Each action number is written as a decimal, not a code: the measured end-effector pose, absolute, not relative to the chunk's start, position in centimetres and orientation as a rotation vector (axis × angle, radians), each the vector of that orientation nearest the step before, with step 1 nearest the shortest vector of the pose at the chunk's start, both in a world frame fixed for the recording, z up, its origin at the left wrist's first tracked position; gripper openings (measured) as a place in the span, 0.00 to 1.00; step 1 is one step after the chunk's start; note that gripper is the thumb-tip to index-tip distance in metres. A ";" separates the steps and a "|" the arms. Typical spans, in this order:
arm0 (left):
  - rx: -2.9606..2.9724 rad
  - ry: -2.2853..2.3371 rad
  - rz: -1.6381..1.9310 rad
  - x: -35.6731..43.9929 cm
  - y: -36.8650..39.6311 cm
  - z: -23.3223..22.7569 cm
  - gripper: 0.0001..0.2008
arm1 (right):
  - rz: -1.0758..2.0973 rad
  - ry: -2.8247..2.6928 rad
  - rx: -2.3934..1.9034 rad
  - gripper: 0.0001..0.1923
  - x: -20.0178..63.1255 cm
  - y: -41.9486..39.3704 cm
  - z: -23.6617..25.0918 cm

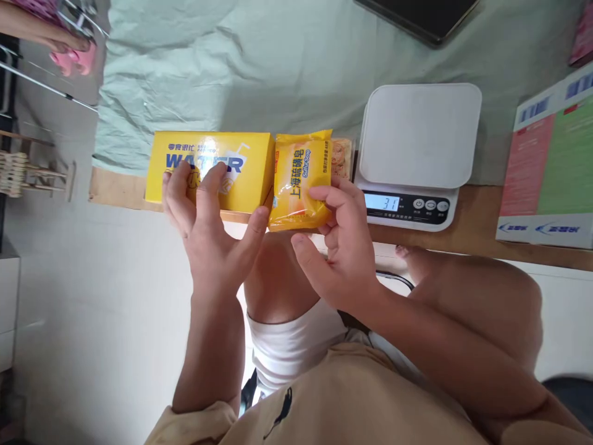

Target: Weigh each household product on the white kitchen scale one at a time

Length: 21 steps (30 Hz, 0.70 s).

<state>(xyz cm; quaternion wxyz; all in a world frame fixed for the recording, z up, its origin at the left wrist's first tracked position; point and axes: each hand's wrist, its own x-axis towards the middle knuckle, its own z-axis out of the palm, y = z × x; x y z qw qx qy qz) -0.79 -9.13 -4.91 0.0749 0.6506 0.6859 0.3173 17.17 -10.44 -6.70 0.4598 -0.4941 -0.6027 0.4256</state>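
Note:
My left hand point(210, 228) lies over a yellow carton point(252, 176) printed with blue "WATER" lettering. Its fingers are spread on the carton's top, and the thumb reaches toward the carton's near right corner. Beside the carton is a yellow sulfur soap packet point(296, 167), its near end reaching past the table edge. My right hand point(345, 241) touches the packet's right side with the index finger; its thumb is held away and its other fingers are bent by the packet's edge. Partly hidden behind the packet is a small orange-patterned item point(341, 157) in clear wrapping.
A white kitchen scale point(419, 136) with a lit display stands right of the packet. Farther right is a large printed box point(549, 167). A dark flat object point(421, 15) lies at the back on the green cloth point(296, 68). At upper left, another person's foot wears a pink slipper point(83, 59).

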 end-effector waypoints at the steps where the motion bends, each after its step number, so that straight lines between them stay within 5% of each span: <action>1: 1.949 2.054 0.945 -0.9 -9.0 -4.8 0.34 | 1.048 -1.466 -1.211 0.22 17.0 -10.4 -6.8; 7: 1.982 2.036 1.043 -1.1 -9.0 -4.9 0.36 | 1.040 -1.476 -1.152 0.22 16.5 -10.5 -7.4; 12: 1.844 1.808 1.638 1.1 -12.4 -6.3 0.06 | 0.979 -1.602 -1.171 0.26 16.8 -10.5 -7.8; 16: 1.558 1.720 1.247 3.2 -14.6 -6.9 0.04 | 0.948 -1.679 -1.211 0.28 16.9 -10.4 -8.0; 21: 1.161 1.595 1.171 4.4 -14.3 -6.7 0.11 | 1.026 -1.760 -1.251 0.35 16.6 -10.5 -8.0</action>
